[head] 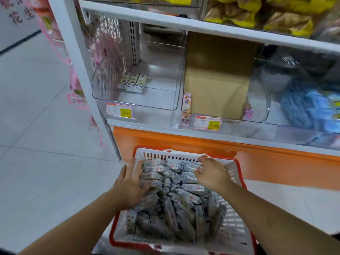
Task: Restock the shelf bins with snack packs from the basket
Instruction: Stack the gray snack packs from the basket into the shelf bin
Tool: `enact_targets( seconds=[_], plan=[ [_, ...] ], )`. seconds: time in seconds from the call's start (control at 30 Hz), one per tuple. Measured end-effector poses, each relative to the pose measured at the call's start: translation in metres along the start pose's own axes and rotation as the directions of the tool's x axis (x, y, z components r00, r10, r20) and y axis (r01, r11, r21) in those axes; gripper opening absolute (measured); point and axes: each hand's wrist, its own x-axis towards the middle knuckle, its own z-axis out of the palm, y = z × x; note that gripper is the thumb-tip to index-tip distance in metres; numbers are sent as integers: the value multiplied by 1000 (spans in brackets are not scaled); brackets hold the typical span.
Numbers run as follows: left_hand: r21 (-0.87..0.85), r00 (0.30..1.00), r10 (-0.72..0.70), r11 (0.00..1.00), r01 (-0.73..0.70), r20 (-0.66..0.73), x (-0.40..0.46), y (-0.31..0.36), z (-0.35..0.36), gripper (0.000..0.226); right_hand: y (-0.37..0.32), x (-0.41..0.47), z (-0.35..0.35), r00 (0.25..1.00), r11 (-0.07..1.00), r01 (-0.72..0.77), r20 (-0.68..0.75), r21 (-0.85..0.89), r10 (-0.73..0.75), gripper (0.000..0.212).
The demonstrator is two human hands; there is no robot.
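Below, pale tiled floor [36, 126]; white shelf [202, 26] with clear bins [136, 74]. Left hand [128, 183] and right hand [211, 172], fingers spread, resting on snack packs [174, 203] in basket [241, 181].

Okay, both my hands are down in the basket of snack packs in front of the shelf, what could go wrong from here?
1. The snack packs lie loose and heaped; a two-handed scoop by the left hand and right hand may spill some over the basket rim onto the floor.
2. The left bin holds only three small packs; a dropped load could knock them over.
3. The cardboard box fills the middle bin, leaving little room.
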Motion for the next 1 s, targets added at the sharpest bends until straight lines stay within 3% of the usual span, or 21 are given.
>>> enact_targets(
  seconds=[0.2, 0.4, 0.63, 0.8, 0.9, 1.0],
  plan=[
    [-22, 997, -62, 998, 62, 40, 5, 2, 15, 97, 10, 14, 31, 993, 998, -60, -102, -3, 60, 28],
    [-8, 992, -93, 996, 94, 83, 4, 7, 12, 95, 11, 17, 49, 989, 996, -88, -121, 5, 88, 31],
    [80, 989, -146, 986, 145, 3, -5, 27, -20, 80, -8, 1, 22, 991, 980, 92, -115, 175, -73, 34],
    [-267, 999, -23, 963, 30, 29, -21, 82, -112, 50, -53, -20, -46, 958, 933, 286, -55, 219, -281, 51],
    [-476, 996, 58, 879, -17, 72, -38, 100, -163, 46, -78, -45, -92, 894, 875, 448, -94, 185, -438, 70],
    [-598, 965, 217, 797, -87, 148, -61, 105, -189, 27, -91, -69, -124, 808, 801, 585, -166, 124, -565, 73]
  ],
)
